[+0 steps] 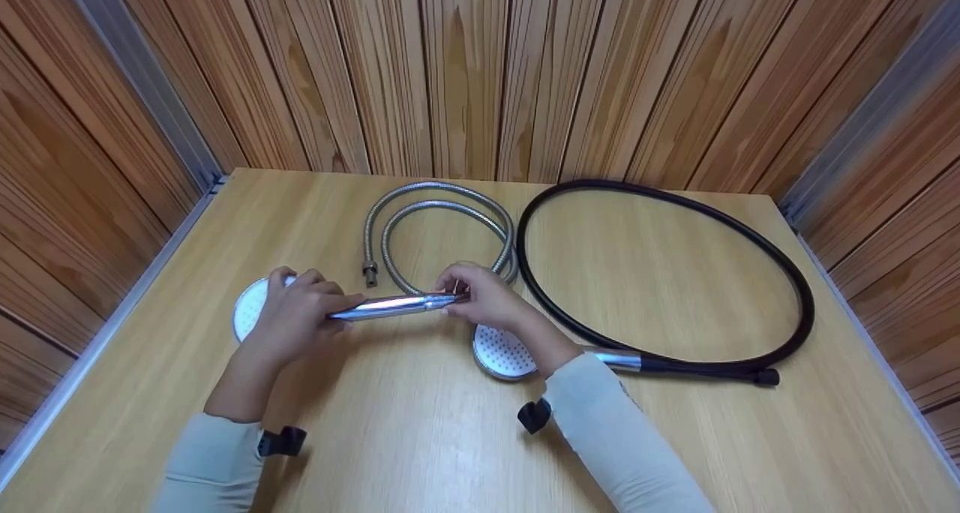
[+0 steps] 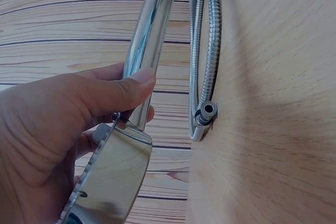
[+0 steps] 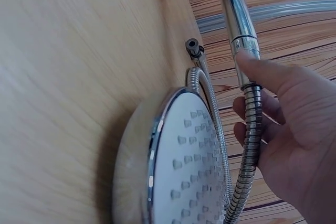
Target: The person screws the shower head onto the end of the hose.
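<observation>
My left hand (image 1: 296, 314) grips a chrome hand shower (image 1: 394, 307) near its neck, with the round white spray face (image 1: 249, 310) out to the left. At the handle's other end, my right hand (image 1: 487, 297) pinches the chrome collar (image 3: 245, 48) where a metal shower hose (image 3: 247, 169) joins it. The handle is held above the table, and the hose loops behind it. Its loose end fitting (image 2: 208, 109) lies on the wood. Under my right wrist rests a second shower head (image 1: 504, 353), its nozzles facing up.
A black hose (image 1: 697, 364) runs from the second shower head's handle (image 1: 619, 359) in a wide loop on the right. Its end nut (image 1: 766, 377) lies near the loop's lower right. Wood-panelled walls (image 1: 465, 78) enclose the table (image 1: 420, 438) behind and at both sides.
</observation>
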Tool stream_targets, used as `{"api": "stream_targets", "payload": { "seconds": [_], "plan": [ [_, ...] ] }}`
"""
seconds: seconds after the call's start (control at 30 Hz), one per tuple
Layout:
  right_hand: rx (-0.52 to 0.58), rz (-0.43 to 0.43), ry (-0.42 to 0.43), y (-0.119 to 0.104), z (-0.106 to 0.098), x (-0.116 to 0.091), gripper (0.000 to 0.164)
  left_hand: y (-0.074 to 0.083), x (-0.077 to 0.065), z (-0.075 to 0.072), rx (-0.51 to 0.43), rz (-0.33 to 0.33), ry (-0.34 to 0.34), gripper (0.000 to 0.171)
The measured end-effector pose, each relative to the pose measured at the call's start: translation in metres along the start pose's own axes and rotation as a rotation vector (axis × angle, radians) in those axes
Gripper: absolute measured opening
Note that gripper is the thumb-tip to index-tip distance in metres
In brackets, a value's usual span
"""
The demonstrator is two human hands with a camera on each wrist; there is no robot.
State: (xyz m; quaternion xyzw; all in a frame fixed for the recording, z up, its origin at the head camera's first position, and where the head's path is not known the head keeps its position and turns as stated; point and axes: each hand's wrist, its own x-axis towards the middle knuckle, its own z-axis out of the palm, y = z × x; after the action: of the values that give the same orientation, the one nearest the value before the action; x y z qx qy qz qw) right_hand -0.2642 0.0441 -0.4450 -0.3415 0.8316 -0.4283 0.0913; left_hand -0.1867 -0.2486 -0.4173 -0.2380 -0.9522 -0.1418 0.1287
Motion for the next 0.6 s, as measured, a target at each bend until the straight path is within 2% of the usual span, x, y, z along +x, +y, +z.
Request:
{"api": "stream_targets", "payload": {
  "seconds": [0.1,0.43,0.6],
  "plan": [
    [0.006,0.005,0.017,-0.0003,-0.0001,-0.0007,0.023,0.0001,0.0003,0.0003,-0.013,0.003,0.004,0.042],
    [0.029,-0.007,-0.035,0.0029,-0.0033,-0.0017,0.016,0.0009,0.0015,-0.0009,-0.024,-0.002,-0.014,0.041],
    [0.023,0.039,-0.062,0.0033,-0.0039,-0.0037,0.020,0.0024,0.0014,-0.0008,-0.015,-0.014,-0.027,0.043]
  ]
}}
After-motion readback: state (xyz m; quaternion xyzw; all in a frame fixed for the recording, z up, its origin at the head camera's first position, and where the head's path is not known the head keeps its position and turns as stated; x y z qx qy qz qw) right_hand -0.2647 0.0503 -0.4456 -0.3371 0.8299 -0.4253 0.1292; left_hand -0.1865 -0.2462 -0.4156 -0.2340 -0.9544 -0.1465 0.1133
